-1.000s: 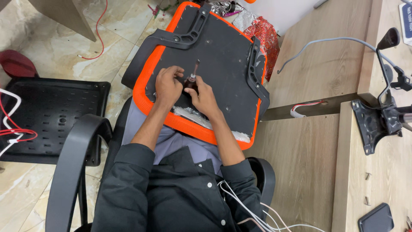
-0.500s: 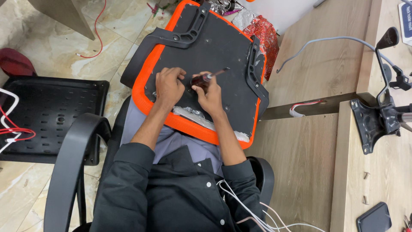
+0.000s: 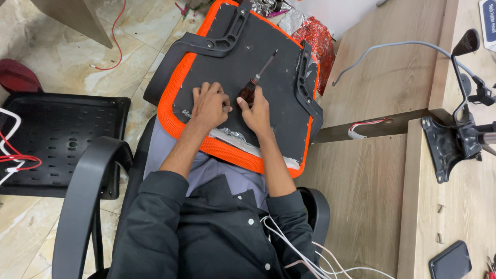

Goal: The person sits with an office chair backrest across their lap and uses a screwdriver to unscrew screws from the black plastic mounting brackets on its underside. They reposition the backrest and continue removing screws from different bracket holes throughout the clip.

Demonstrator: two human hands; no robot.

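Gripping the screwdriver [image 3: 257, 78] handle, the right hand [image 3: 255, 107] angles its shaft up-right across the seat base [image 3: 268, 119]; the left hand [image 3: 209, 105] rests curled just beside, holding nothing visible

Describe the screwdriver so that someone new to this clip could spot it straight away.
Find the big black chair seat panel with the orange rim, lying across the seated person's lap. Near its middle, beside the right hand, lies the screwdriver. It is the only loose tool there: a dark reddish handle with a thin metal shaft pointing away toward the panel's far edge.
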